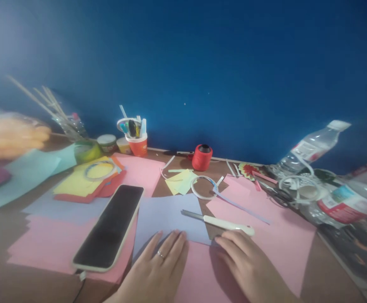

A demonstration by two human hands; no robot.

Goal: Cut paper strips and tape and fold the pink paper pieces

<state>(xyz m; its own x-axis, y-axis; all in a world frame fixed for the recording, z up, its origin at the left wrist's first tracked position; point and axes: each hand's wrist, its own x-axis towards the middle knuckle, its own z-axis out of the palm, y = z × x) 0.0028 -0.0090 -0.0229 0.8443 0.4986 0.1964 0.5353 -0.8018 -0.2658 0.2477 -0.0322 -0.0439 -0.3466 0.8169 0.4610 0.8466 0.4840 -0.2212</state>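
Observation:
My left hand [158,269] lies flat, fingers stretched out, on the lower edge of a pale lilac paper sheet [167,216]; a ring shows on one finger. My right hand [245,263] rests beside it on a pink sheet [275,235], fingers loosely curled down at the lilac sheet's corner, holding nothing I can see. Just beyond the right fingertips lies a white-handled craft knife [221,222], apart from the hand. A black phone [110,227] lies to the left of my left hand.
Stacked yellow, red and pink papers [85,183] with a tape ring sit at left. An orange cup of pens [136,141], a red thread spool [201,157], a second tape ring [204,187] and plastic bottles [312,149] line the blue wall. Blurred orange shape [11,136] at far left.

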